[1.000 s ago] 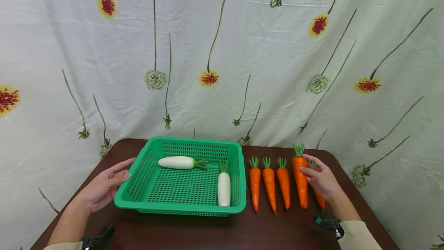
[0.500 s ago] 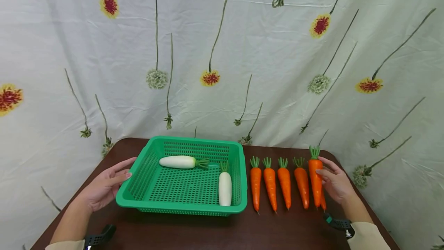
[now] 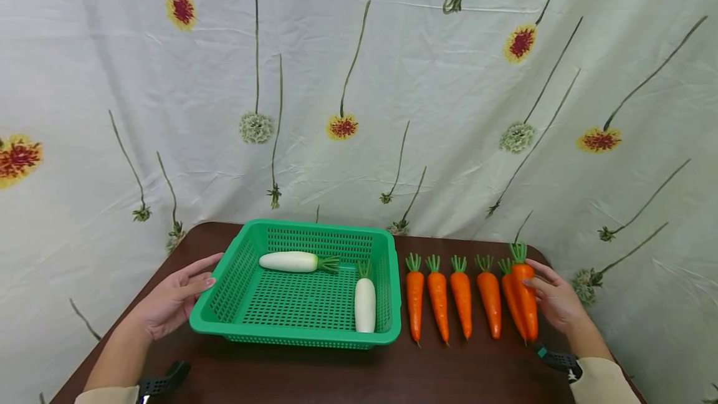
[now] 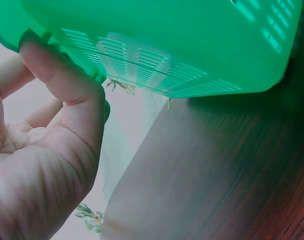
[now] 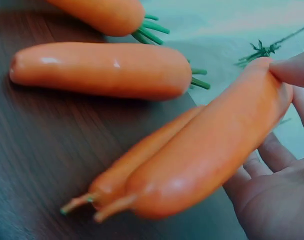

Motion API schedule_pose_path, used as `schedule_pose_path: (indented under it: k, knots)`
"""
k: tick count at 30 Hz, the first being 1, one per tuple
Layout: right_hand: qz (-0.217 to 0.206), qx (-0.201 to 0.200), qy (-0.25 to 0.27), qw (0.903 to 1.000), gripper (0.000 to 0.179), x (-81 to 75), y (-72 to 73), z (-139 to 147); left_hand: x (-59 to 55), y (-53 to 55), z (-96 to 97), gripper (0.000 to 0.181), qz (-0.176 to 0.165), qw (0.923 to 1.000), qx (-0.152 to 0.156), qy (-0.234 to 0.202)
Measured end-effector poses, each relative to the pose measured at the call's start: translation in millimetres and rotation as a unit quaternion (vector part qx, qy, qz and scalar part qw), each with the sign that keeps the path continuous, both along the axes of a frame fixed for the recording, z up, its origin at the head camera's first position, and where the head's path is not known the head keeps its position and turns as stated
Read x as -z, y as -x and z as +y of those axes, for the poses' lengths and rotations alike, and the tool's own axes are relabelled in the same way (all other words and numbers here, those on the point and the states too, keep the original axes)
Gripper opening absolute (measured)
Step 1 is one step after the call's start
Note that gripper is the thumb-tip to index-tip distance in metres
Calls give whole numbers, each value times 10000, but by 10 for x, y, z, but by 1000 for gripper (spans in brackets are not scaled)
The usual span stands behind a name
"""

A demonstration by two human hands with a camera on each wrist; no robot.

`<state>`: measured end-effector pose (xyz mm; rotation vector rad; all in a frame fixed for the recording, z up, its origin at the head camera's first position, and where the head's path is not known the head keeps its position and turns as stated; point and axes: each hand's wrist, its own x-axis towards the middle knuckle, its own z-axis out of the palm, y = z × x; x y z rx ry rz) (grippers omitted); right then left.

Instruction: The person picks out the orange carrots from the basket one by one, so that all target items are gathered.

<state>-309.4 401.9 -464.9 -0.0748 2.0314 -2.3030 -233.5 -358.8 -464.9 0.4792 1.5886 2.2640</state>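
My right hand (image 3: 555,301) pinches an orange carrot (image 3: 525,301) with a green top, thumb on the near side. In the right wrist view this held carrot (image 5: 202,155) lies close alongside another carrot (image 5: 141,155), partly hidden behind it. At the left, my left hand (image 3: 174,298) rests its thumb and straight fingers against the side of a green plastic basket (image 3: 297,336). The left wrist view shows the thumb (image 4: 61,75) against the basket's outer wall (image 4: 202,45). Inside the basket are two white radishes, one lying crosswise (image 3: 288,261) and one lengthwise (image 3: 364,305).
Several carrots (image 3: 437,304) lie in a row on the dark brown table (image 3: 314,376), right of the basket, tops pointing away. Behind the table hangs a pale cloth (image 3: 303,161) printed with flowers. The table's right edge runs under my right forearm.
My right hand has carried the carrot rightward along the row and lower, from in front of the fourth carrot to the right end. My left hand has stayed at the basket.
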Motion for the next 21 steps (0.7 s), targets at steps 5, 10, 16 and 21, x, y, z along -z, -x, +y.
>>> schedule_pose_path:
  k: [5, 10, 16, 21]
  knots:
    - [-164, 21, -104, 9998, 40, 6, 1, 90, 2, 1, 0, 49, -14, 10000, 22, -23]
    - [-415, 161, -441, 9980, 38, 21, 1, 173, 1, -1, 4, 50, -5, 10000, 24, -60]
    - [-711, 418, -1096, 9905, 33, 60, 10, 276, 2, -2, 10, 50, -12, 9999, 75, -109]
    - [-808, 436, -1443, 9853, 31, 71, 38, 361, 0, -3, 8, 50, 15, 9999, 102, -123]
